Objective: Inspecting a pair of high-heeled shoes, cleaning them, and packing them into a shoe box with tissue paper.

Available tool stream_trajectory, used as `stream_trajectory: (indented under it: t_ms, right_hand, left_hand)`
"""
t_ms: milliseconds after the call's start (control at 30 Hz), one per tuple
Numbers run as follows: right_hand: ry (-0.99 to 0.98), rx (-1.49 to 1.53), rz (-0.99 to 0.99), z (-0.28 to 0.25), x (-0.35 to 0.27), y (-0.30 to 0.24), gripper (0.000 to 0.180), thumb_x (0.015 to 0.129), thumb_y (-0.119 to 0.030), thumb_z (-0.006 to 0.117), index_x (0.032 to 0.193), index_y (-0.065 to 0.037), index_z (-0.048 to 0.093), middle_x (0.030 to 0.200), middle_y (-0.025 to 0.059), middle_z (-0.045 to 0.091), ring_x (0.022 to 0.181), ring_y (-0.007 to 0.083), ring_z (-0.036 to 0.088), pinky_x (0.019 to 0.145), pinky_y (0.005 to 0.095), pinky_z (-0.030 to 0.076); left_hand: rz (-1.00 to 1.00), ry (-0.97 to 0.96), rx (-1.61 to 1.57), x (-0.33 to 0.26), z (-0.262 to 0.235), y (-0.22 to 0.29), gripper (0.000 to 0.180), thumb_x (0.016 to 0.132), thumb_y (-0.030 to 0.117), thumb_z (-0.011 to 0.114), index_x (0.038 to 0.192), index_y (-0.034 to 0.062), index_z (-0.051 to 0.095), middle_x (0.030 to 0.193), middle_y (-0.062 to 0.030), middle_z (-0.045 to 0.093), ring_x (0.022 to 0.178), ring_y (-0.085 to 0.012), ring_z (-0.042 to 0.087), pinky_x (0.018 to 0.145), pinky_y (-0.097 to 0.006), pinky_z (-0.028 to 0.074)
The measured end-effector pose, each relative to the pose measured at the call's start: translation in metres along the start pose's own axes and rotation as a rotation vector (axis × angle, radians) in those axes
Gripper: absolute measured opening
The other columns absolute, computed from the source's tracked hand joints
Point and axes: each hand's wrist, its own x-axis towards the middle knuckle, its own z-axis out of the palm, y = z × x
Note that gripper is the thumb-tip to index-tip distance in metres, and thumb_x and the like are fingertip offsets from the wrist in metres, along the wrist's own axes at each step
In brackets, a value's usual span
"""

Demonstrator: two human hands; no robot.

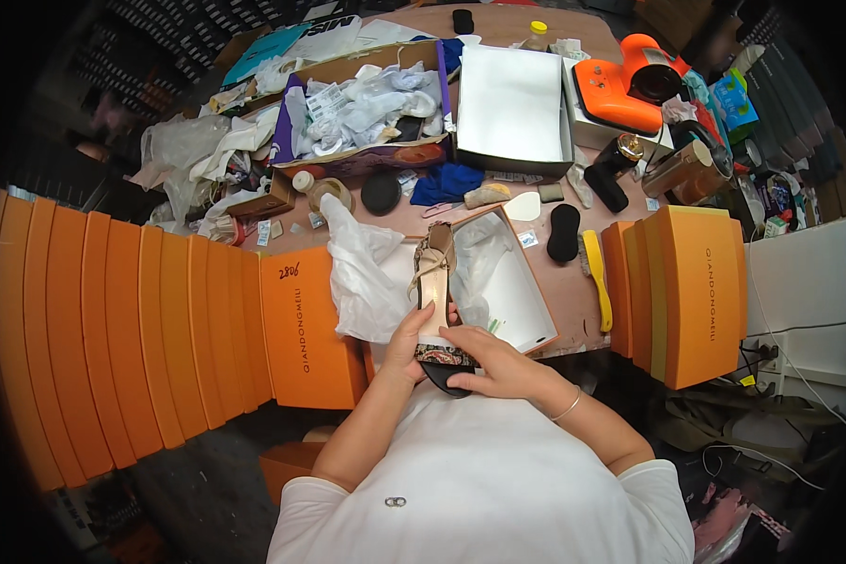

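Close to my chest, a strappy sandal (432, 290) with a beige insole, patterned straps and a black sole is held between both hands. My left hand (410, 339) closes round its left side, thumb on the insole. My right hand (494, 362) grips the near part by the patterned band, thumb low against the black sole and fingers across the top. Just beyond lies an open shoe box (533, 282) with a white inside and an orange rim. Crumpled white tissue paper (352, 268) spills out at its left.
Orange boxes (122, 329) stand in a long row at left; several more orange boxes (691, 291) stand at right. A yellow-handled brush (596, 280) and black sponge (563, 233) lie right of the shoe box. Farther back are a purple box (362, 113) and an orange machine (620, 89).
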Motion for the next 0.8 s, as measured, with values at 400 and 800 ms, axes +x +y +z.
stream_trajectory:
  t_ms: [400,800]
  right_hand:
    - [0.037,-0.193,0.073,-0.002,-0.013,-0.003,0.045,0.076,-0.027,0.076,0.109,-0.001,0.058,0.091,0.0132,0.055,0.092,0.0312,0.055,0.080,0.0393,0.045]
    - [0.152,-0.132,0.007,0.004,-0.002,-0.004,0.047,0.072,-0.042,0.078,0.093,-0.005,0.058,0.089,0.0099,0.060,0.083,0.0298,0.057,0.076,0.0389,0.043]
  left_hand:
    - [-0.107,0.051,0.143,0.006,0.006,-0.024,0.036,0.097,0.033,0.054,0.110,0.0002,0.058,0.097,-0.0099,0.064,0.088,-0.0193,0.064,0.079,-0.034,0.054]
    - [0.051,0.109,0.256,-0.007,0.040,-0.019,0.030,0.096,0.032,0.056,0.110,0.0049,0.058,0.097,-0.0078,0.065,0.086,-0.0167,0.064,0.078,-0.030,0.053]
